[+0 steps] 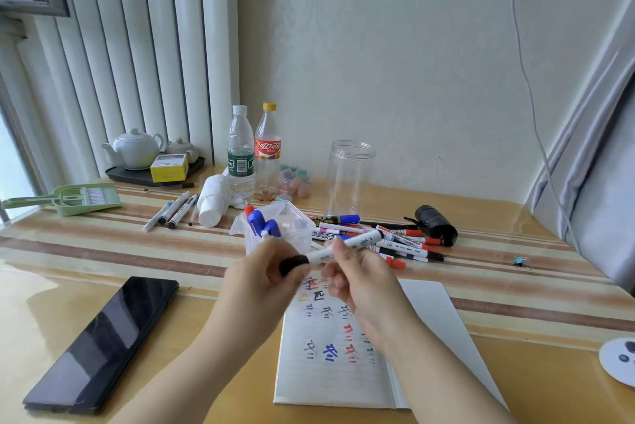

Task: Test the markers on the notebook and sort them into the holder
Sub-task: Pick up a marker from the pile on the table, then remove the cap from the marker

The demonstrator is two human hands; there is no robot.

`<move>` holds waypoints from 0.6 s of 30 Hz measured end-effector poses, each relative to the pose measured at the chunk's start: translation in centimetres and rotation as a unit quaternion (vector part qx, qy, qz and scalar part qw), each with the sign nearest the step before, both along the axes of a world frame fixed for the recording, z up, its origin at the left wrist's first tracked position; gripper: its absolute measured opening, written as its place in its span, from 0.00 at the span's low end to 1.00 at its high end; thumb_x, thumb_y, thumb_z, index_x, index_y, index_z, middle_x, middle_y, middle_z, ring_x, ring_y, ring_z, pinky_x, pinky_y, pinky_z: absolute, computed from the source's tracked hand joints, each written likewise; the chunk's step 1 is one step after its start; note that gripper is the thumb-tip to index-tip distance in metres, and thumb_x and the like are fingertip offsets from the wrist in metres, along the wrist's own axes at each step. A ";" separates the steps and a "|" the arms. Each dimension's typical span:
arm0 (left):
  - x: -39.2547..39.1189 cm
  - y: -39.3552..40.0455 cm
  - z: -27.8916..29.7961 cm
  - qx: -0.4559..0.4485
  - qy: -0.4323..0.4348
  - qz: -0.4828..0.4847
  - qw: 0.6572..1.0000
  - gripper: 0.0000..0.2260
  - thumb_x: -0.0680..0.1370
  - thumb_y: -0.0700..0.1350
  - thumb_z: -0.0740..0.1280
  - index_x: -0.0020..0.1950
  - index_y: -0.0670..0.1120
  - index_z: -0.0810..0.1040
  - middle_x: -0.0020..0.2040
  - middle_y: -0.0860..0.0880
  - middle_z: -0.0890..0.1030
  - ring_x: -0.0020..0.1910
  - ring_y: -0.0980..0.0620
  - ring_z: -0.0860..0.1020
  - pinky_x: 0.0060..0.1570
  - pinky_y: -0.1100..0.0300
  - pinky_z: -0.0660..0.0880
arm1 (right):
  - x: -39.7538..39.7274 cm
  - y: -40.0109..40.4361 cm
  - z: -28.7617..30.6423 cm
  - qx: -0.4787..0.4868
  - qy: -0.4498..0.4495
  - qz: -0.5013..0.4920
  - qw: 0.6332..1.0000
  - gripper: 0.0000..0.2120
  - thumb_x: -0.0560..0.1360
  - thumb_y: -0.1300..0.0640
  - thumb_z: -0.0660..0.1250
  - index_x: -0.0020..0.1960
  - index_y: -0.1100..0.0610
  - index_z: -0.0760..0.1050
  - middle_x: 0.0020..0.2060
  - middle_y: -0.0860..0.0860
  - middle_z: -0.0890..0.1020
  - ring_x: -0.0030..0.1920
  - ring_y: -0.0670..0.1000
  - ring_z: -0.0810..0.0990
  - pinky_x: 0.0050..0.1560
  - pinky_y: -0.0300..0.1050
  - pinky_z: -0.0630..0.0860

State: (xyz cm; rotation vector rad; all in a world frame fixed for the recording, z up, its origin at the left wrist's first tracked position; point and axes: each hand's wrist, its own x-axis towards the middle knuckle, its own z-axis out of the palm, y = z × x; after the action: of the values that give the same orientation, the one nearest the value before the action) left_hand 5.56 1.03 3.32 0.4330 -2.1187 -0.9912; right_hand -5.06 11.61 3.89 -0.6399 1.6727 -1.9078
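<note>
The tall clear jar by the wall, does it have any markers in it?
No, the tall clear jar stands empty, while the markers lie in a pile on the table in front of it.

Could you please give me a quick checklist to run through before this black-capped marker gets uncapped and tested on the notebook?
1. Marker held by both hands: ok; left hand grips the black cap end, right hand grips the barrel.
2. Cap off: not ok, it still sits on the marker.
3. Notebook open below the hands: ok.
4. Free space on the page: ok, the lower part is unmarked.
5. Holder within reach: ok, just behind the hands, blue-capped markers already inside.
6. Ink works: cannot tell.
</note>
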 end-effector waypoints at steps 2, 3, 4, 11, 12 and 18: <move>0.3 -1.0 1.4 -0.008 0.050 0.028 0.998 0.08 0.71 0.40 0.71 0.41 0.52 0.76 0.36 0.55 0.80 0.36 0.55 0.77 0.38 0.62 0.74 | -0.4 -0.3 0.7 0.008 0.005 0.002 1.000 0.18 0.72 0.44 0.63 0.48 0.60 0.75 0.29 0.49 0.79 0.26 0.45 0.70 0.33 0.38 0.70; 0.4 -1.6 2.2 -0.015 0.072 0.045 0.996 0.08 0.71 0.39 0.71 0.41 0.51 0.76 0.36 0.55 0.81 0.37 0.55 0.78 0.40 0.63 0.75 | -0.5 -0.3 1.0 0.015 0.014 0.004 1.000 0.17 0.74 0.45 0.62 0.49 0.59 0.75 0.29 0.49 0.79 0.27 0.45 0.69 0.33 0.38 0.69; 0.3 -2.2 3.1 -0.025 0.088 0.063 0.994 0.07 0.72 0.38 0.70 0.41 0.50 0.76 0.37 0.56 0.81 0.38 0.56 0.78 0.41 0.65 0.75 | -0.7 -0.3 1.1 0.021 0.024 0.005 0.999 0.17 0.74 0.45 0.62 0.50 0.58 0.76 0.29 0.49 0.79 0.27 0.45 0.70 0.34 0.39 0.69; -1.9 -5.9 5.3 -0.060 0.046 0.136 0.988 0.06 0.72 0.40 0.70 0.48 0.47 0.78 0.40 0.54 0.80 0.41 0.57 0.78 0.38 0.75 0.67 | -1.4 -0.3 0.6 0.042 0.052 -0.009 0.998 0.19 0.77 0.48 0.61 0.50 0.65 0.76 0.29 0.48 0.78 0.28 0.46 0.70 0.37 0.41 0.69; -2.1 -6.0 4.9 -0.053 0.037 0.135 0.989 0.07 0.72 0.40 0.70 0.48 0.47 0.77 0.40 0.56 0.80 0.40 0.60 0.77 0.37 0.76 0.67 | -1.5 -0.4 0.5 0.046 0.056 -0.010 0.997 0.19 0.77 0.48 0.61 0.49 0.64 0.76 0.29 0.48 0.78 0.29 0.46 0.70 0.37 0.41 0.69; -3.3 -6.4 2.7 -0.105 -0.049 0.140 0.983 0.07 0.75 0.44 0.67 0.52 0.48 0.78 0.47 0.52 0.79 0.46 0.52 0.72 0.38 0.64 0.64 | -2.6 -0.6 -0.2 0.070 0.074 -0.033 0.994 0.12 0.79 0.53 0.61 0.48 0.61 0.78 0.30 0.49 0.77 0.28 0.47 0.68 0.32 0.38 0.68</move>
State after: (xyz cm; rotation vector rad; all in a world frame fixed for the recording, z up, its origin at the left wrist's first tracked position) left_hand 2.25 -5.37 6.07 0.6629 -2.1492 -0.5895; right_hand -7.64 10.97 3.67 -0.6920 1.9227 -1.8067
